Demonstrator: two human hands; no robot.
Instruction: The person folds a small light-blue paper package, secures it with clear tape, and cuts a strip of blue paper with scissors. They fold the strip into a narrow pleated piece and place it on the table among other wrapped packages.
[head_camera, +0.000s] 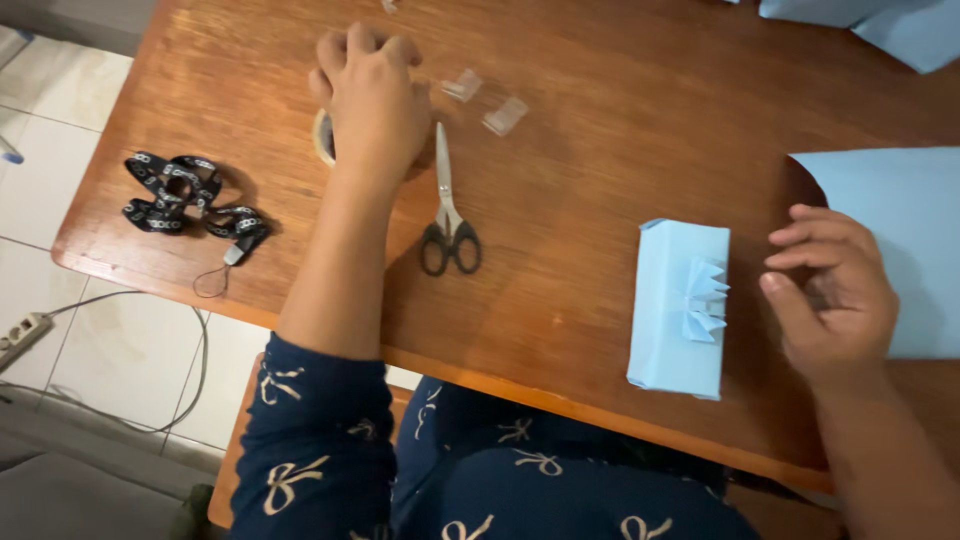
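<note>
My left hand (372, 100) lies on a roll of tape (324, 137) at the far side of the wooden table (600, 130), fingers curled over it. Just right of that hand rest black-handled scissors (447, 215), blades pointing away from me. My right hand (835, 295) hovers at the right with fingers loosely bent, and seems to pinch a small clear piece of tape. To its left lies a box wrapped in light blue paper (670, 320) with a folded paper fan (704, 300) on its right side.
A black lanyard (190, 205) lies coiled near the table's left edge. Two clear tape pieces (485, 103) sit beyond the scissors. Light blue paper sheets (900, 220) lie at the right and at the top right corner (880, 25). A power strip (20, 335) with cable is on the floor.
</note>
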